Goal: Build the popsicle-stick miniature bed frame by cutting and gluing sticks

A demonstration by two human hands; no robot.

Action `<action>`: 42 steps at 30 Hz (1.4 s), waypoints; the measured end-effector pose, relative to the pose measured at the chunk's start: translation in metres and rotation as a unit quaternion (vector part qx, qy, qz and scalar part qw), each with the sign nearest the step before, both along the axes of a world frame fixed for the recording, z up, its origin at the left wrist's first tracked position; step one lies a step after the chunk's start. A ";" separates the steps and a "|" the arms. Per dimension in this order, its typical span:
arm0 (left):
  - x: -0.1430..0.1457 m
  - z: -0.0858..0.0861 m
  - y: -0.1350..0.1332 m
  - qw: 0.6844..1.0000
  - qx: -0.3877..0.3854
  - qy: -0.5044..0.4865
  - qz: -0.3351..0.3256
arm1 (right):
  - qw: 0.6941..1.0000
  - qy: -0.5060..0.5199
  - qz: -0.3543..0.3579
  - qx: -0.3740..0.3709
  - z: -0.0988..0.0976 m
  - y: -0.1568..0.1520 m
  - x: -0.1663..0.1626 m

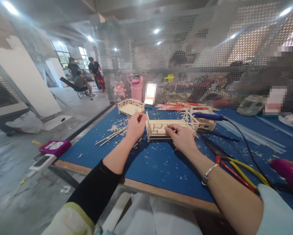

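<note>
Both forearms are stretching forward over the blue desk (146, 169), the left hand (136, 126) curling its fingertips in at the near-left end of a stick-built model (158, 125), the right hand (183, 137) bringing thumb and fingers together at its front side; I cannot tell whether either is gripping anything. The model is standing between them, while a similar frame (129, 107) is sitting beyond the left.

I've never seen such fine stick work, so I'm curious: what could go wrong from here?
The small stick frame looks delicate; pressure from the left hand at its end or the right hand at its front might crack it. The blue corded tool nearby could get bumped into it.
</note>
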State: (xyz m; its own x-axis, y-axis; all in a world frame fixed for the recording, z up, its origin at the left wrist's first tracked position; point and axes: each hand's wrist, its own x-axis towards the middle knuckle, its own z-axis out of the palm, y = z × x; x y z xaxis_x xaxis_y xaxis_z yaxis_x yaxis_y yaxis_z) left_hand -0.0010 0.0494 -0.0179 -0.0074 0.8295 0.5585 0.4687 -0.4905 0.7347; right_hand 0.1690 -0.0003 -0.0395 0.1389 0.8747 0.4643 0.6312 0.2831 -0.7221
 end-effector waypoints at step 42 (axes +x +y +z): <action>0.025 -0.034 -0.120 0.916 -0.266 -0.107 -0.282 | 0.997 -0.040 0.042 -0.047 0.022 -0.088 0.085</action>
